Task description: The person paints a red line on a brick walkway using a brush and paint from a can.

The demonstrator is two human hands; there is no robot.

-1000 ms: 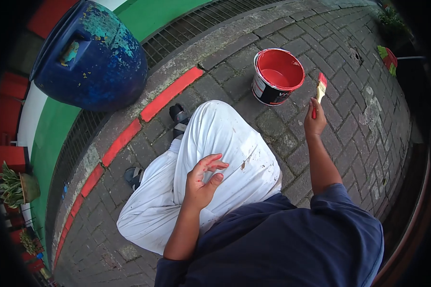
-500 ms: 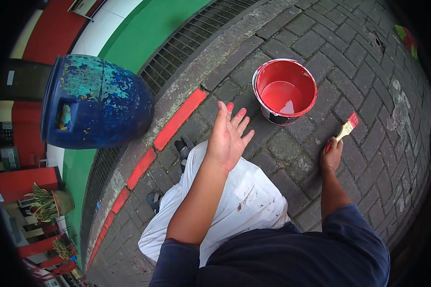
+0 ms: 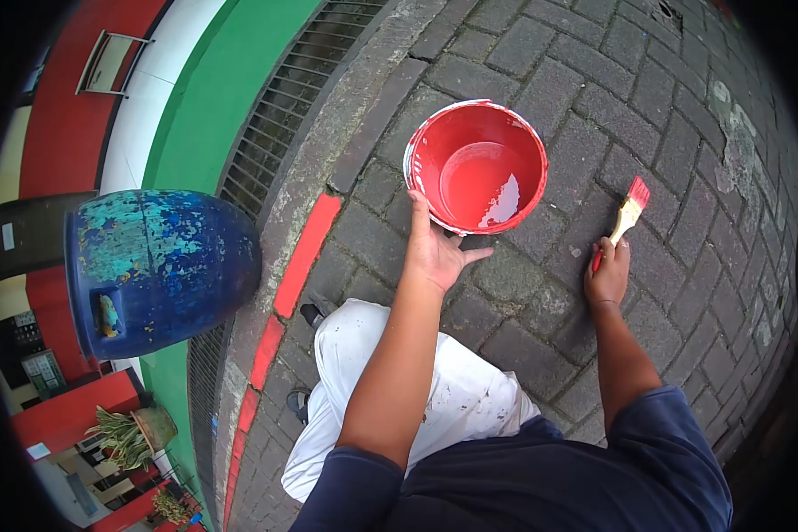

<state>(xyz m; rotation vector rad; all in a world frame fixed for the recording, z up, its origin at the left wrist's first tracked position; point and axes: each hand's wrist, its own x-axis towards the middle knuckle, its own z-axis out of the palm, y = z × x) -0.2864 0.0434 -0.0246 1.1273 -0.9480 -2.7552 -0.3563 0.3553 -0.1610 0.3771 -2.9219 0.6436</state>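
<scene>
A bucket of red paint [image 3: 434, 133] is in front of me, with a pool of paint at its bottom and smears on its rim. My left hand [image 3: 436, 257] grips its near side, thumb up by the rim; some fingers pass behind the wall, out of sight, and one sticks out below. To the right, my right hand [image 3: 606, 270] is closed around the handle of a paintbrush [image 3: 628, 215]. Its bristles are coated red and point up and away from me, apart from the bucket.
A red-painted strip [image 3: 307, 257] runs along the kerb at left. Beyond it are a blue barrel [image 3: 164, 270] with flaking turquoise paint, a drain grate [image 3: 279, 102] and potted plants [image 3: 155, 428]. Grey brick paving [image 3: 550, 97] lies around the bucket.
My left hand has moved from open in the air to the bucket and taken hold of its near side. The bucket looks larger and nearer. My right hand still holds the paintbrush. The view has shifted.
</scene>
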